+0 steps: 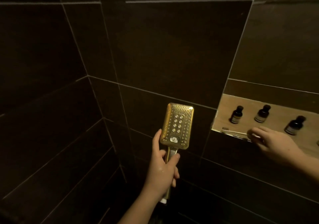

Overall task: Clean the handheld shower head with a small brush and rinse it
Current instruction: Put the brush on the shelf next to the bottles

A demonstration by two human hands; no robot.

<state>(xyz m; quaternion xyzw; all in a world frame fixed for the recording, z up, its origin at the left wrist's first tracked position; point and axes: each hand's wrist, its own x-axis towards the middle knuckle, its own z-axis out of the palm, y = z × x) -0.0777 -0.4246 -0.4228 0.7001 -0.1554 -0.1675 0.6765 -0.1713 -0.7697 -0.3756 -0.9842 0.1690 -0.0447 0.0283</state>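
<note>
A gold rectangular handheld shower head (177, 125) stands upright in the middle of the view, its nozzle face turned toward me. My left hand (163, 168) is wrapped around its handle just below the head. A small brush (233, 131) with a thin pale handle lies on the lit niche shelf (224, 113) at the right, bristles pointing left. My right hand (271, 141) rests at the shelf's front edge, its fingertips pinching the brush handle's right end.
Three small dark bottles (236, 115) (262, 114) (294, 125) stand on the niche shelf behind the brush. Dark tiled walls (155, 51) surround the shower, meeting in a corner at the left.
</note>
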